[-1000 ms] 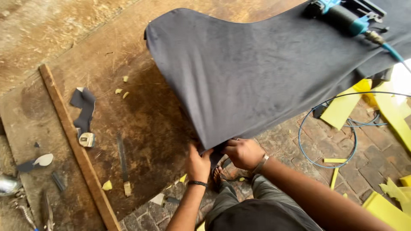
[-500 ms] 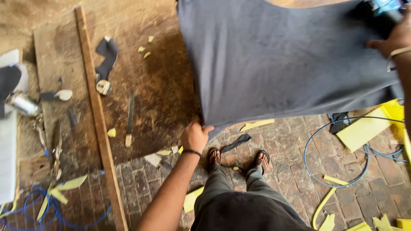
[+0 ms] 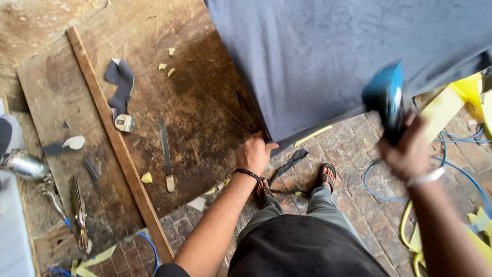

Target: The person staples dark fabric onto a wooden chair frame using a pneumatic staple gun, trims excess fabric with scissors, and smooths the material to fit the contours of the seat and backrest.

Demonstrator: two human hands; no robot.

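A large dark grey-blue fabric sheet (image 3: 333, 56) drapes over the top right of the wooden work board (image 3: 195, 113). My left hand (image 3: 253, 153) grips the fabric's lower corner at the board's edge. My right hand (image 3: 407, 149) holds a blue power tool (image 3: 385, 97), blurred with motion, in front of the fabric's lower edge. A blue hose (image 3: 451, 169) runs near that hand over the brick floor.
A long wooden strip (image 3: 115, 138) crosses the board, with a tape measure (image 3: 123, 122), a fabric scrap (image 3: 120, 84) and a saw blade (image 3: 165, 151) nearby. Scissors (image 3: 80, 215) and a metal can (image 3: 23, 165) lie left. Yellow foam pieces (image 3: 451, 102) sit right.
My right hand came down from the top right with the blue tool toward the fabric's lower edge. My left hand keeps its hold on the fabric corner. The view shifted slightly.
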